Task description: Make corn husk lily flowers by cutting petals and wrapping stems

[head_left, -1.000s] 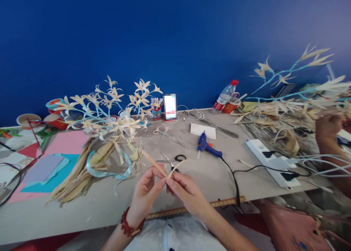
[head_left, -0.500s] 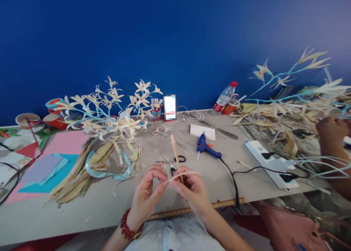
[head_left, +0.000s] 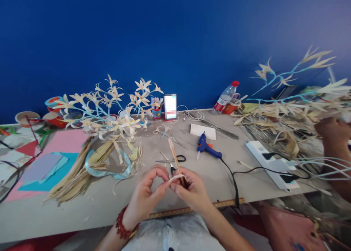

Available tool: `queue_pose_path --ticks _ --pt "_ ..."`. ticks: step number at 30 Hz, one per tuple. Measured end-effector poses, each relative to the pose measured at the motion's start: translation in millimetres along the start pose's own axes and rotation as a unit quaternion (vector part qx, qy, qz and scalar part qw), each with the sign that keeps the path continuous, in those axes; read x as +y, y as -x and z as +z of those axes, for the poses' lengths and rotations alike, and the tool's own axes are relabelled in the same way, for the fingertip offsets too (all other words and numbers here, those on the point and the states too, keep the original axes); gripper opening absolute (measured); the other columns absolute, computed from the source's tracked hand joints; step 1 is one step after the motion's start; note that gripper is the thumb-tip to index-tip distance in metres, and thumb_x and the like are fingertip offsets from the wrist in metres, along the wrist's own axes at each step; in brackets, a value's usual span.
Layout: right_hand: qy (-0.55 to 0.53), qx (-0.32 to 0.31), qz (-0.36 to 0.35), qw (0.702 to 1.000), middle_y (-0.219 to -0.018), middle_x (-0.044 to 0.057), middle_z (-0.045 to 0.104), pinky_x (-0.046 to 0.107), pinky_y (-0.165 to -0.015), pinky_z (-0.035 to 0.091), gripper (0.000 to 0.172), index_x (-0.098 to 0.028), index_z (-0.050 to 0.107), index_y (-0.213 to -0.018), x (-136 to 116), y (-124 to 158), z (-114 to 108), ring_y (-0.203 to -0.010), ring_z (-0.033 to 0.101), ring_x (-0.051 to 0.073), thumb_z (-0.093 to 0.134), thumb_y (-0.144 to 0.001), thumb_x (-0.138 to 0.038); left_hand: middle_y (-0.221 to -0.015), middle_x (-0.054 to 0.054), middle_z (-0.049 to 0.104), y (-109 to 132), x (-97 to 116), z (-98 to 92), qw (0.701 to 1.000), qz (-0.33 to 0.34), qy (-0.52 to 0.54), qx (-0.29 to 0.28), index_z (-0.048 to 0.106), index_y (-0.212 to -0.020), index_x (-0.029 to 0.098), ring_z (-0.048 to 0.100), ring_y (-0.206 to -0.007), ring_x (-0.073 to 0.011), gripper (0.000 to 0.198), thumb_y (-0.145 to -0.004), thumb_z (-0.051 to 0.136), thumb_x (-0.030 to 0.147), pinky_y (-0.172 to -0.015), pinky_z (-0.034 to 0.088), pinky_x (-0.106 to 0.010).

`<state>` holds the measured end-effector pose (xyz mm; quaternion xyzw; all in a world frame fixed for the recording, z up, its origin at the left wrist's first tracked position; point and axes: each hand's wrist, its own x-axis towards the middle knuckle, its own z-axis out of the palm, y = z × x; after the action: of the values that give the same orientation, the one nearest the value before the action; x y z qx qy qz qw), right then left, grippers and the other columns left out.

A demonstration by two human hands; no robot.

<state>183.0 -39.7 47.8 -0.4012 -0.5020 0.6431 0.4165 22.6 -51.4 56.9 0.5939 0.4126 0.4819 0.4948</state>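
My left hand [head_left: 146, 194] and my right hand [head_left: 192, 190] meet over the table's [head_left: 95, 207] front edge. My right hand grips a thin tan straw stick [head_left: 174, 159] that points up and away from me. Both hands pinch a pale straw strip [head_left: 177, 177] that curls around the stick's lower end. A red bead bracelet [head_left: 122, 227] circles my left wrist. Scissors [head_left: 175, 159] lie on the table just behind the stick.
A blue glue gun [head_left: 207, 148] with a black cord lies right of centre, near a white power strip [head_left: 270, 163]. Straw flower branches [head_left: 112, 105], dried husks [head_left: 82, 170] and coloured paper [head_left: 49, 163] fill the left. Another person's hand [head_left: 333, 132] works in a straw pile at the right.
The stick swung from pointing up-left to pointing nearly straight up. The pale strip, which stuck out to the right, is now curled closer round the stick between my fingers.
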Motion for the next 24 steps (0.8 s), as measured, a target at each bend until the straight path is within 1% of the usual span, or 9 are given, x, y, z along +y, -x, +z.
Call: queue_pose_path --ticks 4,6,9,12,14,18,20,24 --pt "-0.03 -0.009 -0.005 0.999 -0.058 -0.006 0.043 0.022 -0.048 0.027 0.016 -0.018 0.052 -0.066 1 -2 0 -0.052 0.033 0.009 0.067 -0.068 -0.026 -0.082 -0.002 0.056 0 0 -0.5 0.991 -0.076 0.112 -0.024 0.056 -0.082 0.018 0.053 -0.079 -0.0155 0.007 -0.085 0.06 0.023 -0.075 0.042 -0.026" --pt "-0.042 -0.007 0.001 0.999 -0.057 -0.006 0.043 0.021 -0.048 0.026 0.017 -0.018 0.053 -0.066 1 -2 0 -0.051 0.033 0.008 0.068 -0.067 -0.026 -0.08 -0.001 0.055 1 -2 -0.5 0.982 -0.102 0.156 -0.026 0.055 -0.082 0.018 0.051 -0.077 -0.0142 0.008 -0.084 0.061 0.022 -0.073 0.041 -0.025" --pt "-0.069 -0.001 0.021 0.997 -0.054 -0.006 0.042 0.02 -0.045 0.024 0.018 -0.018 0.053 -0.065 2 -3 2 -0.048 0.031 0.007 0.069 -0.067 -0.027 -0.079 -0.001 0.054 1 -5 -0.5 0.974 -0.118 0.19 -0.025 0.056 -0.083 0.017 0.05 -0.077 -0.014 0.007 -0.084 0.061 0.022 -0.072 0.04 -0.024" --pt "-0.098 0.002 0.036 0.994 -0.052 -0.007 0.042 0.019 -0.042 0.023 0.019 -0.018 0.053 -0.066 2 -3 3 -0.044 0.031 0.006 0.07 -0.068 -0.028 -0.083 -0.003 0.056 1 -5 -0.1 0.974 -0.115 0.194 -0.034 0.057 -0.09 0.018 0.052 -0.08 -0.0157 0.009 -0.085 0.061 0.024 -0.074 0.041 -0.026" --pt "-0.111 0.004 0.041 0.993 -0.051 -0.007 0.044 0.019 -0.041 0.023 0.02 -0.018 0.054 -0.067 3 -3 3 -0.043 0.031 0.006 0.07 -0.068 -0.029 -0.085 -0.004 0.057 1 -2 0.7 0.981 -0.103 0.164 -0.032 0.058 -0.092 0.018 0.053 -0.084 -0.0172 0.011 -0.084 0.062 0.024 -0.077 0.041 -0.027" --pt "-0.122 0.011 0.039 0.992 -0.05 -0.007 0.044 0.018 -0.04 0.023 0.02 -0.018 0.054 -0.066 8 -4 2 -0.043 0.032 0.006 0.071 -0.067 -0.029 -0.084 -0.004 0.056 1 0 3.3 0.992 -0.074 0.1 -0.004 0.059 -0.084 0.017 0.053 -0.083 -0.0172 0.008 -0.085 0.061 0.025 -0.077 0.041 -0.027" --pt "-0.133 0.012 0.04 0.99 -0.05 -0.008 0.042 0.018 -0.039 0.022 0.021 -0.018 0.054 -0.065 11 -4 2 -0.042 0.031 0.005 0.071 -0.066 -0.029 -0.082 -0.003 0.056 1 -1 4.6 0.991 -0.081 0.108 0.003 0.058 -0.083 0.017 0.051 -0.08 -0.0158 0.009 -0.084 0.061 0.025 -0.074 0.04 -0.026" --pt "-0.174 0.006 0.059 0.983 -0.049 -0.008 0.042 0.017 -0.038 0.018 0.022 -0.017 0.052 -0.066 15 -4 3 -0.039 0.03 0.004 0.072 -0.066 -0.027 -0.077 0.0 0.054 0 -3 5.4 0.975 -0.129 0.182 -0.002 0.056 -0.08 0.017 0.049 -0.074 -0.0129 0.01 -0.082 0.064 0.023 -0.069 0.039 -0.023"
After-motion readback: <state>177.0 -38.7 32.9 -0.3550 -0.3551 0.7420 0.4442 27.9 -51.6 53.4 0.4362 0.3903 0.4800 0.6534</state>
